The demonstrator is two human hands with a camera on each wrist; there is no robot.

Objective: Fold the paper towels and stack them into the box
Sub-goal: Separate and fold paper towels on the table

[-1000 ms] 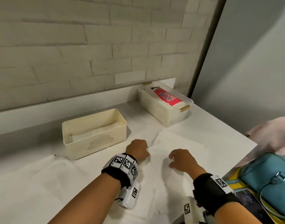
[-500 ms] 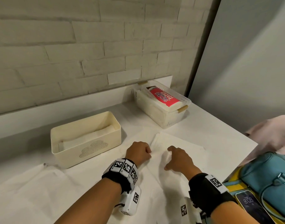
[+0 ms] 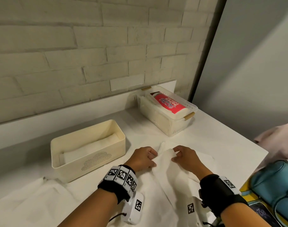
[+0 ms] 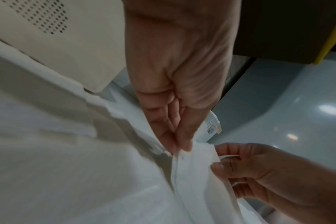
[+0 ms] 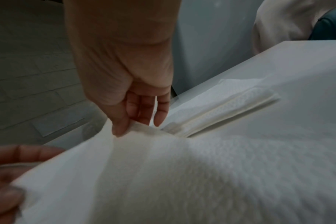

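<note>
A white paper towel (image 3: 166, 174) lies on the white counter in front of me, its far edge lifted off the surface. My left hand (image 3: 144, 158) pinches that edge on the left (image 4: 179, 145), and my right hand (image 3: 184, 158) pinches it on the right (image 5: 125, 124). The two hands sit close together. The cream open box (image 3: 89, 151) stands left of my hands and holds folded towels (image 3: 90, 149). More loose towel sheets (image 3: 35, 203) lie at the near left. A folded towel (image 5: 230, 112) rests on the counter beyond my right hand.
A clear bin (image 3: 167, 115) with a red-labelled paper towel pack (image 3: 168, 104) stands at the back right by the brick wall. The counter's right edge (image 3: 254, 164) drops off near a teal bag (image 3: 277, 190), a phone (image 3: 261, 213) and pink cloth (image 3: 277, 140).
Both hands have moved forward and closer together, and the towel's far edge has come up off the counter between them.
</note>
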